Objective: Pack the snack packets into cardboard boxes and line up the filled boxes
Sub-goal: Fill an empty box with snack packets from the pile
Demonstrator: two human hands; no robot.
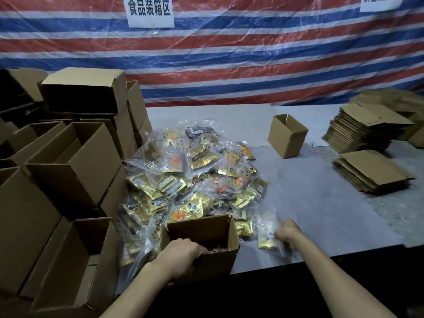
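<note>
Two hands in frame, left [181,253] and right [288,232]. One big heap of snack packets [195,177], way too many to count. Two open boxes stand on the table: near one [213,260], far one [286,136]. Two clear stacks of flat boxes [358,131] [371,173]. Left-side box pile [68,157]: can't count. Two wall signs [150,10] [380,2].

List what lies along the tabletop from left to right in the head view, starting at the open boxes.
Stacked open boxes → pile of snack packets → lone open box → flattened box stacks. Nearer the table edge: left hand on the open box, then right hand on a packet.
</note>
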